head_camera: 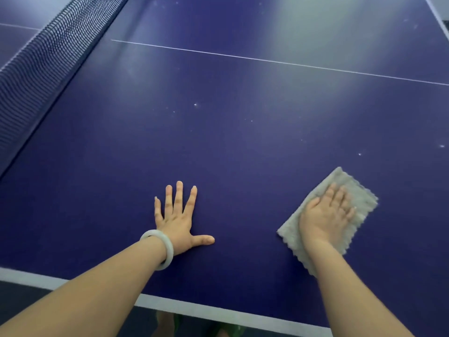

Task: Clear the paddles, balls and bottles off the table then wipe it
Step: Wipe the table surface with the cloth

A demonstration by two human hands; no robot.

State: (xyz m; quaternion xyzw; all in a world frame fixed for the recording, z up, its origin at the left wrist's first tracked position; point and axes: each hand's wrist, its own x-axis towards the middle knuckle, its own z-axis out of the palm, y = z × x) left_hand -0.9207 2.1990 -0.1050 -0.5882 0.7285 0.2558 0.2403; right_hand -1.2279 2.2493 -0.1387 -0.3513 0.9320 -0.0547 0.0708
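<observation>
Step in hand: wiping. No paddles, balls or bottles are seen on the visible part of the table (243, 142), so clearing is judged complete there; the far side beyond the net (43, 57) is mostly out of view and cannot be confirmed.

Position of items: a grey cloth (359, 198) lies flat on the blue surface, near the person's edge and to the right. The right hand (325, 215) is laid palm-down on it, fingers straight and close together, pressing rather than gripping. The left hand (178, 222) is placed flat on bare surface, well apart from the cloth, fingers spread wide and thumb out, holding nothing; it appears to serve as a brace. A pale bracelet (167, 249) is worn on that wrist.

Orientation: the cloth is oblong. Its long axis runs diagonally, from near the person away and to the right, roughly in line with the fingers on it.

Surface condition: small white specks (195, 104) lie between the hands and the white centre line (267, 60), with more to the far right.

Next move, as judged: the cloth should be pushed outward across the specked area under even palm pressure. A long forward reach will be needed, so the braced hand should be kept planted.
</observation>
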